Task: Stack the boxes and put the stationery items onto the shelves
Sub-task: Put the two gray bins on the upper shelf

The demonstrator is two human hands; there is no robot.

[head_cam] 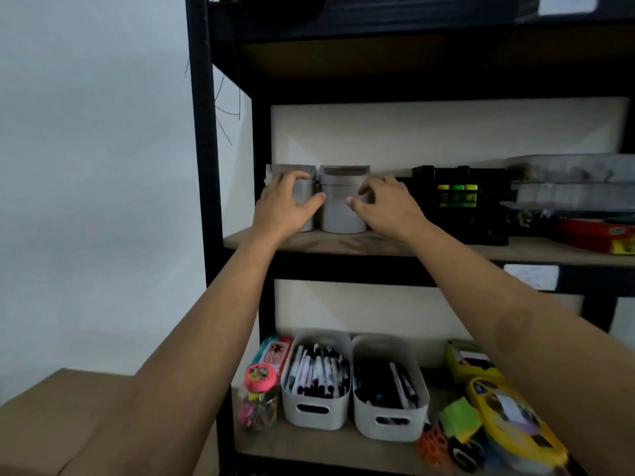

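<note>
Head view: two grey bins [343,204] stand side by side at the left end of the upper shelf board [360,243], near its front edge. The left hand [285,207] curls around the left bin; the right hand [385,202] grips the right one. A black organiser [464,204] stands close on the right, with open board in front.

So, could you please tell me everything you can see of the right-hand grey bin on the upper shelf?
The right bin is pale grey, looks like matte plastic, with rounded corners and a slot handle near its rim. It stands upright on the wooden shelf, close beside a matching left bin; whether they touch is unclear. The right hand curls its fingers against the bin's right side, and the left hand grips the left bin, thumb reaching towards the gap. Its contents are hidden.
</note>
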